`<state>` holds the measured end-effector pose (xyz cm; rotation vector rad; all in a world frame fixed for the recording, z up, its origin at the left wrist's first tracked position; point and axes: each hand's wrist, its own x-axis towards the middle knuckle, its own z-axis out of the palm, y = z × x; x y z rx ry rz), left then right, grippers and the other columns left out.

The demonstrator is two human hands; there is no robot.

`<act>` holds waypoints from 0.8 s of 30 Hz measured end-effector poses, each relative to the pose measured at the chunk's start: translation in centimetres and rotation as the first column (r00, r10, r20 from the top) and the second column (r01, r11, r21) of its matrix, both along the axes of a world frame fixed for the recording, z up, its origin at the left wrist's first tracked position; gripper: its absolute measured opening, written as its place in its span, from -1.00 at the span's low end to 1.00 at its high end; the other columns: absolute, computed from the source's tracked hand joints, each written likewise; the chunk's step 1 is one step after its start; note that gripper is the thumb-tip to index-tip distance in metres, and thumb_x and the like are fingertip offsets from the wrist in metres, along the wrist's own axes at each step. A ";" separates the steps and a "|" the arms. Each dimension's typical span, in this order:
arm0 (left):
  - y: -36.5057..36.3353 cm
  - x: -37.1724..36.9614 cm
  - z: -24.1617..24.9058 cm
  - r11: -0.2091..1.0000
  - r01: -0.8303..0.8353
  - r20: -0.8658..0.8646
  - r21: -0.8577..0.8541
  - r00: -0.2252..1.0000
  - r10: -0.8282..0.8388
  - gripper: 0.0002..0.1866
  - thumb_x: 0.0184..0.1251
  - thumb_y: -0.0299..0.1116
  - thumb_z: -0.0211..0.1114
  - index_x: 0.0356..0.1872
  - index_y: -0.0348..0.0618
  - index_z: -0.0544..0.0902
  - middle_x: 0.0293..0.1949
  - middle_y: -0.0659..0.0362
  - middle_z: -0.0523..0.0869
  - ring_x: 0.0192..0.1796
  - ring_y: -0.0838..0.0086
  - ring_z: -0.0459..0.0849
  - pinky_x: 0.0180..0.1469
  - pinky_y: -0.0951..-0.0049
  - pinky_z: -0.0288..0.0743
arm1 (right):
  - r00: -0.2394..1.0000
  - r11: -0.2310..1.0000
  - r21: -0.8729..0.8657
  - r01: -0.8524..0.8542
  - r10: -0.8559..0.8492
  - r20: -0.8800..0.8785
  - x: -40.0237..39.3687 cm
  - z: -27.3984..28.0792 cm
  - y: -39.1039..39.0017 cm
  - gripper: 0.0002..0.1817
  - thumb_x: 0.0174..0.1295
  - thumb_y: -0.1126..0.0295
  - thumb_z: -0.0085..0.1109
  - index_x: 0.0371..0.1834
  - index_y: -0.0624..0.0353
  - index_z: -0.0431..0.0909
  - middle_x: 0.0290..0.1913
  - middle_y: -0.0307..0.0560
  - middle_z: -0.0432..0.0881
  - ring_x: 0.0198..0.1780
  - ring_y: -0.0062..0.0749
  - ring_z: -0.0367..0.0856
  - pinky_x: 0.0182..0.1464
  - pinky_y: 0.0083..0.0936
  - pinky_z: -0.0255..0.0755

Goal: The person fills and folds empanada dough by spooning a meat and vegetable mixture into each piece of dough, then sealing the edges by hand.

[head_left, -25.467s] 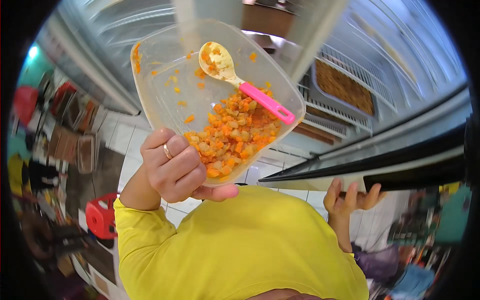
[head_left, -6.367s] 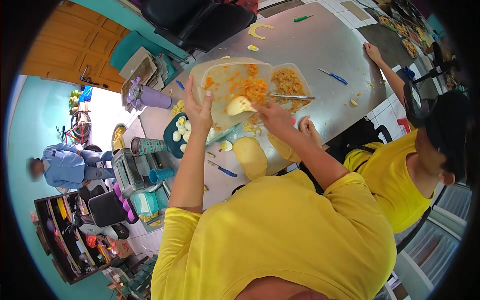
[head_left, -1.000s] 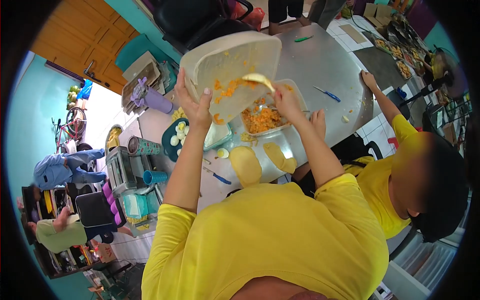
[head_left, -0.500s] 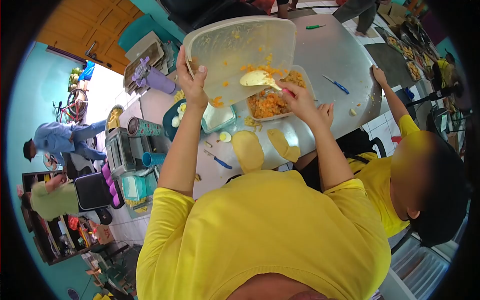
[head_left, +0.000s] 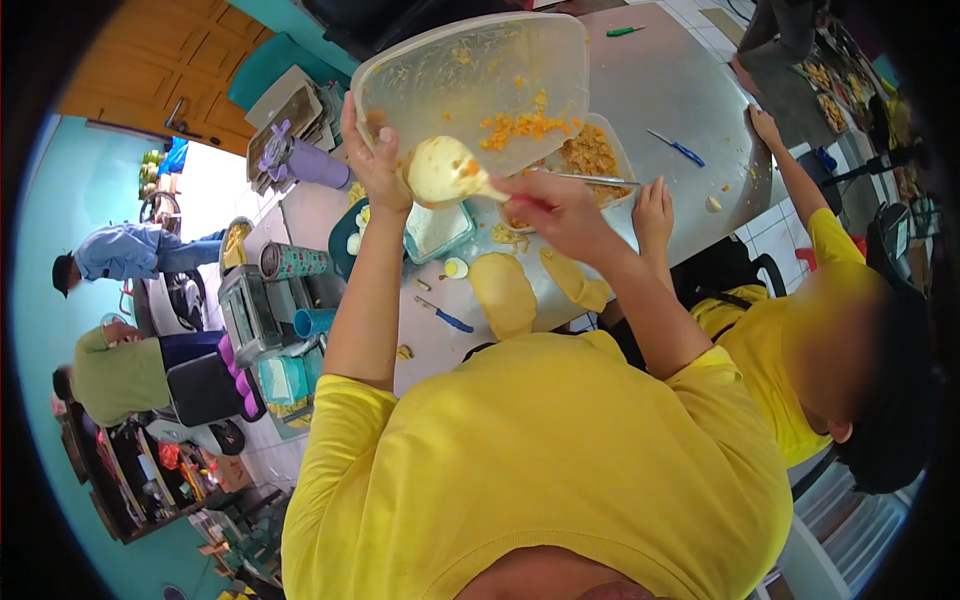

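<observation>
My left hand (head_left: 380, 165) grips the left edge of a large translucent plastic tub (head_left: 475, 75), which is tilted up with orange bits stuck inside. In my right hand (head_left: 565, 215) is a serving spoon (head_left: 440, 172) with a red handle. Its pale bowl carries smears of food and is near the tub's lower left corner. Below the tub a smaller container (head_left: 626, 160) holds orange-brown filling (head_left: 588, 155), partly hidden by my right hand. A metal utensil (head_left: 590, 178) lies across it. Flat dough pieces (head_left: 503, 293) lie nearer my body.
A co-worker's hand (head_left: 653, 210) rests beside the filling container. On the metal table (head_left: 660, 95) lie a blue-handled knife (head_left: 688, 153), a green-handled knife (head_left: 625, 31), another blue knife (head_left: 445, 316) and an egg piece (head_left: 456, 268). A purple tumbler (head_left: 315, 165) stands left.
My right hand has brought the spoon left and slightly down, close to my left hand. The tub has shifted a little up and left. A metal utensil now shows across the filling container.
</observation>
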<state>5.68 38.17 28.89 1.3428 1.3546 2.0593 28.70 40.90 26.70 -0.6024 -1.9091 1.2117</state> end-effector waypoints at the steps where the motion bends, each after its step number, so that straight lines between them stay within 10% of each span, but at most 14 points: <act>1: 0.2 -0.1 0.0 1.000 0.007 0.015 0.006 1.000 -0.007 -0.21 0.11 -0.02 0.26 0.28 -0.22 0.14 0.15 0.04 0.34 0.19 0.34 0.32 0.22 0.38 0.19 | 0.994 0.995 0.097 0.026 -0.036 0.100 -0.4 -0.3 -0.1 -0.71 0.09 0.41 0.16 -0.08 0.05 0.58 -0.24 -0.05 0.63 -0.26 -0.26 0.61 -0.22 -0.44 0.47; 15: -0.9 -0.1 0.9 0.999 0.032 -0.063 0.042 0.998 -0.029 -0.23 0.13 -0.12 0.25 0.30 -0.22 0.12 0.18 0.05 0.30 0.20 0.33 0.30 0.23 0.32 0.17 | 0.973 0.992 0.083 0.099 -0.114 0.200 -0.2 -5.2 3.1 -0.70 0.12 0.31 0.09 -0.05 -0.03 0.57 -0.17 -0.01 0.61 -0.17 -0.13 0.57 -0.13 -0.35 0.43; 24: -0.9 1.1 -2.0 0.977 -0.211 -0.692 -0.021 0.708 0.138 -0.20 -0.17 -0.27 0.36 0.24 -0.10 0.27 -0.05 -0.06 0.37 0.03 0.13 0.38 0.09 0.22 0.27 | 0.810 0.950 -0.013 0.312 -0.259 0.525 2.0 -6.4 5.3 -0.69 0.13 0.34 0.08 -0.03 -0.06 0.56 -0.21 0.05 0.61 -0.18 -0.07 0.58 -0.12 -0.31 0.42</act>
